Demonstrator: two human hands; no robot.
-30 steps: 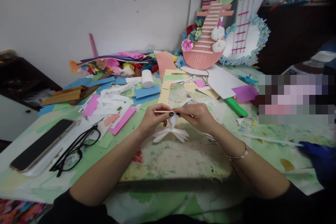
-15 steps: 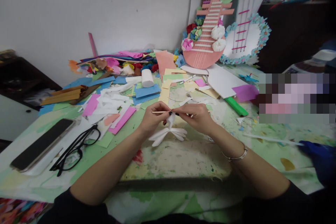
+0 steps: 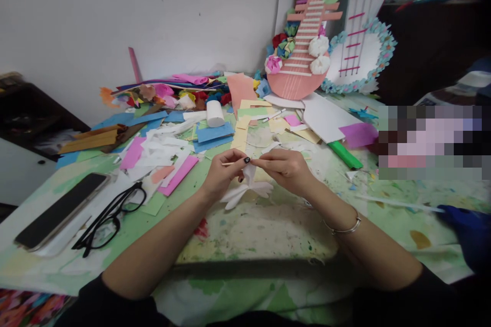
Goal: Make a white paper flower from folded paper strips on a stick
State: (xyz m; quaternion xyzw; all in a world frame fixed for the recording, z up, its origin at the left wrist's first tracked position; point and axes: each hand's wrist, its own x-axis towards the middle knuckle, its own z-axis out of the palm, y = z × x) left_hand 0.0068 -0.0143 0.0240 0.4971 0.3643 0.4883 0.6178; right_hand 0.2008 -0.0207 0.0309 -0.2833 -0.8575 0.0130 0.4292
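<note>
Between my fingers hangs a white paper flower (image 3: 245,191), its petals spread downward just over the stained board. My left hand (image 3: 226,173) pinches it near the top, together with a thin pale stick (image 3: 228,164) that runs out to the left. Close against it, my right hand (image 3: 286,168) has thumb and forefinger pressed together at the flower's top end. Whatever lies right between those right fingertips is too small to make out. The two hands' fingertips nearly touch.
Paper scraps, a white roll (image 3: 215,114) and blue paper strips (image 3: 215,133) lie beyond my hands. At left are a phone (image 3: 63,209) and black glasses (image 3: 111,217). Paper-decorated instrument shapes (image 3: 297,74) lean at the back. A green roll (image 3: 345,155) lies right.
My fingertips have shifted slightly at the flower's top, and the petals have turned a little. Both hands stay in nearly the same place.
</note>
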